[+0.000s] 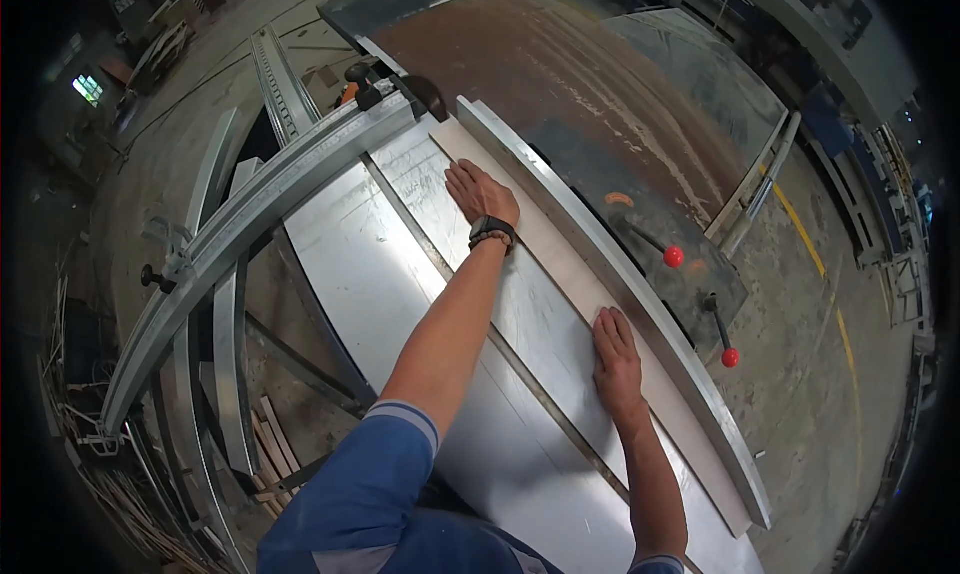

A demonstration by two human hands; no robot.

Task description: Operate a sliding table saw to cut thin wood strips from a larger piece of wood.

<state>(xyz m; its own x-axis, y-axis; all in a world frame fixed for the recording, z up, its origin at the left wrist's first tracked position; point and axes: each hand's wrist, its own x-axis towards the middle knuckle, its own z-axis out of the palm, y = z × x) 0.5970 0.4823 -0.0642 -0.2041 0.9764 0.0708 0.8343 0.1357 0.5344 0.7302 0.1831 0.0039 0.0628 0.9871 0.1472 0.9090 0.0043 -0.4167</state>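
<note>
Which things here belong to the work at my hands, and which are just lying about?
In use:
- left hand and right hand, at the board's edge
- pale board, alongside the metal fence
- silver table, under the board

Apparently just lying about:
- wood strips, lower left
- what looks like a pile of boards, upper left

Left hand [487,196]: I see its back uppermost, fingers extended, turned leftward at the wrist.
Left forearm [449,329]: bare, reaching farther forward, slanting up to the right.
Right hand [618,369]: lower in my view, fingers straight and close together.
Right forearm [655,484]: bare, slanting slightly left.
Spacing: hands apart, arms uncrossed.
</note>
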